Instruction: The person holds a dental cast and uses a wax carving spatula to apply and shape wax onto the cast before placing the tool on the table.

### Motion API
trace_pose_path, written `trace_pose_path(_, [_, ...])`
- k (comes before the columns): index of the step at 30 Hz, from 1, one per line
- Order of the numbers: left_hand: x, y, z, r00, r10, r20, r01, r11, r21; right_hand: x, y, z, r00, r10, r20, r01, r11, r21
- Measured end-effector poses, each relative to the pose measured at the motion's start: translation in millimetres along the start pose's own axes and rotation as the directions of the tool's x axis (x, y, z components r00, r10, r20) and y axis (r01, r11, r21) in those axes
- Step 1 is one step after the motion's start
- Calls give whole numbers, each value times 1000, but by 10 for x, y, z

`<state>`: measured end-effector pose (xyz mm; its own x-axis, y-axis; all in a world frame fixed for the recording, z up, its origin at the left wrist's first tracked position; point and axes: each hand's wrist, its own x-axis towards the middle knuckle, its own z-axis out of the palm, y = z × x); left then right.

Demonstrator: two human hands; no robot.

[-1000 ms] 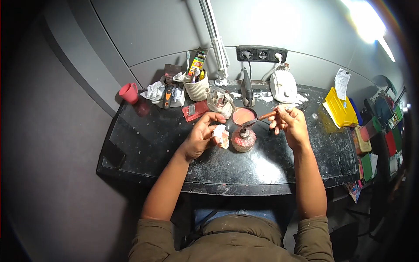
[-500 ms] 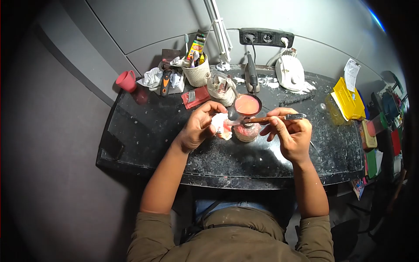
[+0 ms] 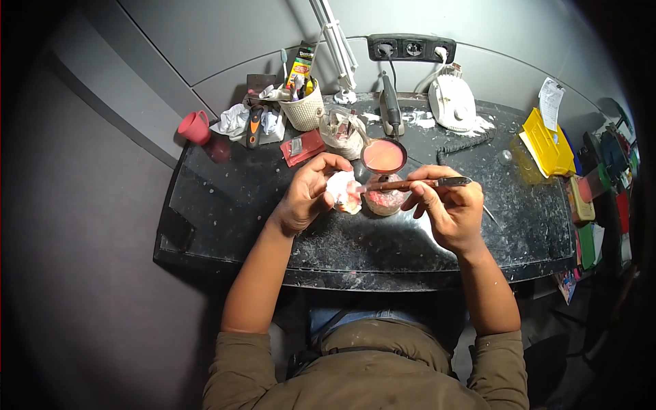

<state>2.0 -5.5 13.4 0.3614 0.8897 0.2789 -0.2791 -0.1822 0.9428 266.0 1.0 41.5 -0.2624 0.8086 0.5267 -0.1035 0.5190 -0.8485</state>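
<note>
Fingers of the left hand [image 3: 301, 197], head view, are closed on a white-and-pink piece [image 3: 343, 193] at the centre of the frame; those of the right hand [image 3: 454, 210] pinch a brown-handled tool [image 3: 396, 185], its left end at the pink area, contact uncertain. Work appears partway: pink material lies on part of the piece, while white surface remains visible; whether that white is to be covered cannot be judged. More pink material fills a dark-rimmed pan [image 3: 404, 156] just above centre, behind a pink-speckled round vessel [image 3: 385, 203]. The piece is small and irregular, with an uneven outline, pink towards the tool and white towards the left fingers; finer relief is indistinct.
</note>
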Motion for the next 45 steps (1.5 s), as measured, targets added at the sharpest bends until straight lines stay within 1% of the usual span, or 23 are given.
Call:
trace_pose_path(2, [4,1,5,1000,-7,1,7,1000,-5,1,-4,4,1000,-2,25,2,1000,-23])
trace_pose_path(4, [1,-17,4,1000,1,-1,-1,1000,-13,6,6,30,999,-44,-27,42,997,-65])
trace_pose_path(5, [-2,-23,8,1000,-1,-1,1,1000,-14,1,7,28,999,-42,-28,40,997,-65])
trace_pose_path(7, [4,-31,15,1000,-3,-7,3,1000,-16,-6,3,18,998,-60,12,61,990,-128])
trace_pose_path(11, [8,-35,12,1000,-5,0,5,1000,-22,-14,14,24,997,-78,7,78,981,-175])
trace_pose_path(13, [15,-41,16,1000,-4,-7,4,1000,-10,-15,30,28,987,-158,23,159,968,-195])
trace_pose_path(17, [13,-13,29,1000,-24,-9,24,1000,-7,-19,10,38,984,-177,26,178,955,-237])
trace_pose_path(19, [14,-18,29,998,-65,-14,65,998,-28,-7,-2,30,956,-274,105,293,903,-314])
trace_pose_path(24, [11,-3,35,993,-117,-28,116,993,-19,-19,1,86,946,-320,45,315,883,-349])
trace_pose_path(26, [14,-19,31,992,-125,-35,125,992,-5,-5,-43,92,926,-366,89,372,852,-368])
trace_pose_path(27, [14,-32,23,994,-110,-30,109,994,-8,3,-30,84,893,-430,134,446,807,-387])
trace_pose_path(28, [15,-38,17,995,-94,-24,94,996,-11,7,-39,91,893,-430,133,446,806,-388])
trace_pose_path(31, [14,-29,10,994,-111,-14,110,994,-25,3,-57,113,901,-422,102,429,829,-358])
trace_pose_path(34, [20,-46,19,996,-87,-28,87,996,-14,-16,-35,116,895,-426,133,443,808,-389])
trace_pose_path(37, [23,-53,2,996,-92,-7,91,995,-29,-12,-35,129,881,-457,121,468,806,-363])
trace_pose_path(39, [22,-56,-1,996,-92,-10,91,996,-24,-22,-18,125,866,-477,151,495,771,-400])
trace_pose_path(42, [21,-42,8,995,-95,-14,95,995,-15,-31,-15,125,871,-472,136,482,769,-419])
trace_pose_path(45, [21,18,34,994,-113,-13,113,993,-22,-21,-67,144,878,-459,136,474,790,-389])
